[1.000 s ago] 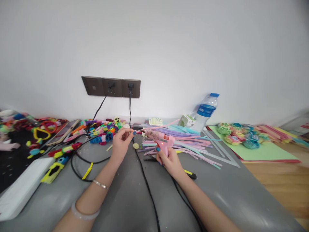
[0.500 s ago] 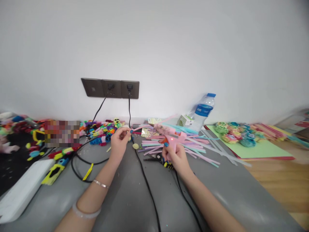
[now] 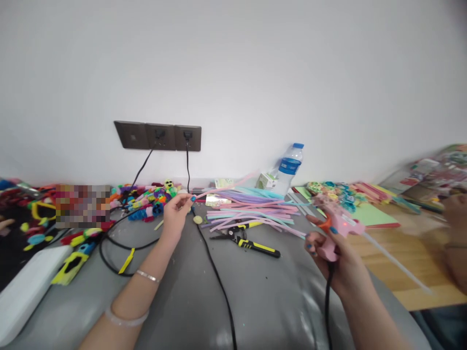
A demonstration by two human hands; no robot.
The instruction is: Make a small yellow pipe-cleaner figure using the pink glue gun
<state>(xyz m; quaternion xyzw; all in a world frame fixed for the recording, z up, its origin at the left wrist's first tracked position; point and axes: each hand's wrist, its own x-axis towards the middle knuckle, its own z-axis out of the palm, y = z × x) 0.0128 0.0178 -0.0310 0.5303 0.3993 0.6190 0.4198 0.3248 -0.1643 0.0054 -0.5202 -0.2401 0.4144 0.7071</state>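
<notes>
Between thumb and finger, my left hand [image 3: 177,210] pinches the end of a pink pipe cleaner [image 3: 230,186], whose length runs up to the right. My right hand [image 3: 337,255] is wrapped round the grip of a pink hot glue gun [image 3: 343,225], a finger by its orange trigger. A pale glue stick [image 3: 396,263] juts from the gun's back end, and a black cord hangs from its grip. Below the bundle of pastel pipe cleaners [image 3: 251,214] lie pliers [image 3: 251,240] with yellow and black handles, between my hands.
Black cords cross the grey table [image 3: 189,296]. A water bottle [image 3: 291,167] leans by the wall. Colourful fuzzy figures [image 3: 149,199] and a white case [image 3: 32,287] are left. Green paper [image 3: 379,215] lies right, near another person's hand [image 3: 456,214].
My right hand has carried the glue gun to the right, away from my left hand, uncovering the pliers. My left hand keeps its pinch. The view has shifted to the right.
</notes>
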